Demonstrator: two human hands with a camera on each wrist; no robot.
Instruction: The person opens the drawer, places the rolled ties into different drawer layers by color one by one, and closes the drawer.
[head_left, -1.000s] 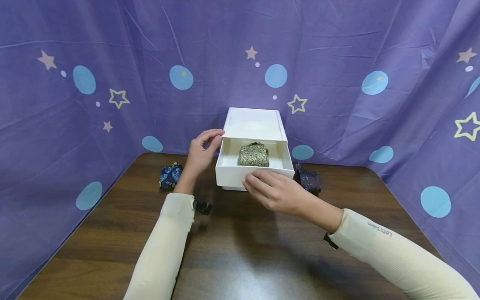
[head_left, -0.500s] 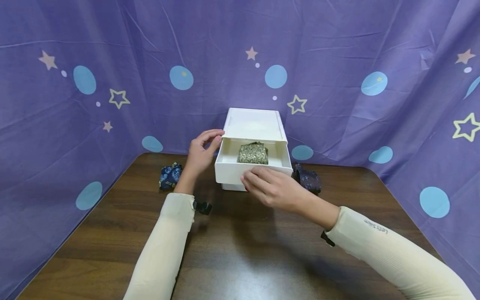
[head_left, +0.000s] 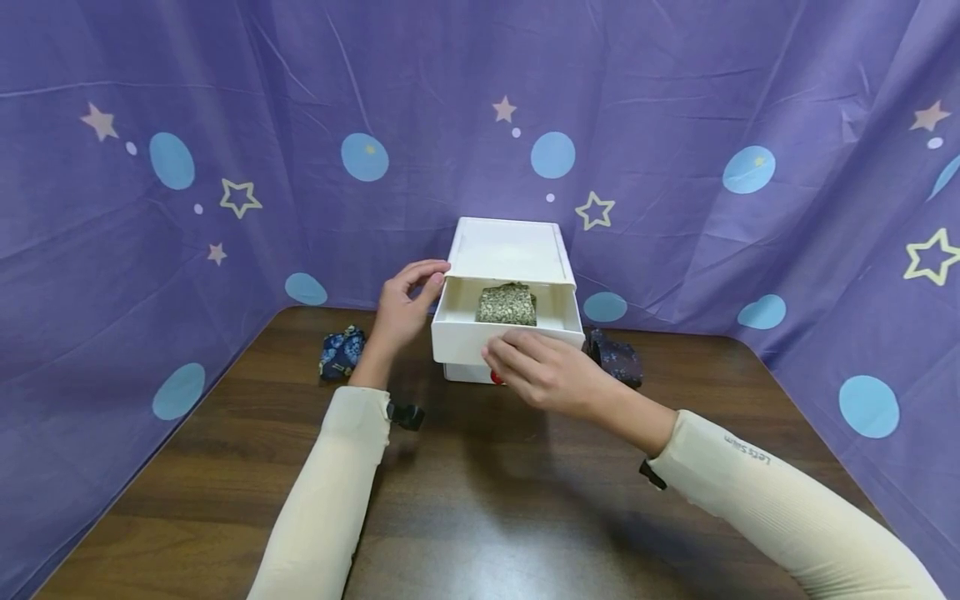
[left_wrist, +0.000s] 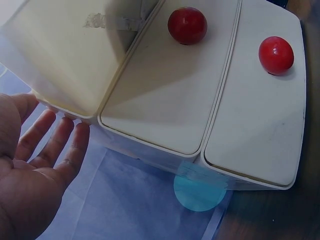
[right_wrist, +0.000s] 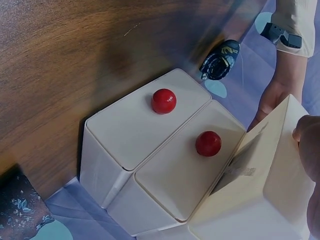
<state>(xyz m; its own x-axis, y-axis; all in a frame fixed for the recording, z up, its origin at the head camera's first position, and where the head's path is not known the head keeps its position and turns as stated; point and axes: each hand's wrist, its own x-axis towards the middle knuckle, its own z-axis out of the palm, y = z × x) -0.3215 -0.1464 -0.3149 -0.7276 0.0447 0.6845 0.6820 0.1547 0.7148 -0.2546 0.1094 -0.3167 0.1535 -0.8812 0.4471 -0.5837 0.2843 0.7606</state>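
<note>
Purple cloth [head_left: 660,92] with stars and blue spots covers the walls around a brown wooden table [head_left: 450,517]. At the centre of the head view stands a white cabinet [head_left: 510,250], with its top drawer [head_left: 459,343] pulled out; a speckled cloth bundle [head_left: 507,305] lies inside this drawer. The right hand [head_left: 540,371] grasps the drawer at its front with bent fingers. The left hand [head_left: 405,304] is not clenched: its fingers, rather straight, touch the cabinet's left edge.

In my judgement, the step in hand is the sliding of this drawer. To do it well, the right hand should move it slowly and level, because a tilted drawer could jam or let the bundle shift. The left hand should steady the cabinet lightly, with its fingertips away from the gap beside the drawer.

Some parts are difficult to see. The right hand covers the place where the top drawer would have a knob, so I cannot tell how it is pinched. Two lower red knobs [left_wrist: 187,25] show clearly in the left wrist view. The front wall hides the base of the bundle. At the lower left of the right wrist view, a dark patterned cloth [right_wrist: 22,207] is cut off.
</note>
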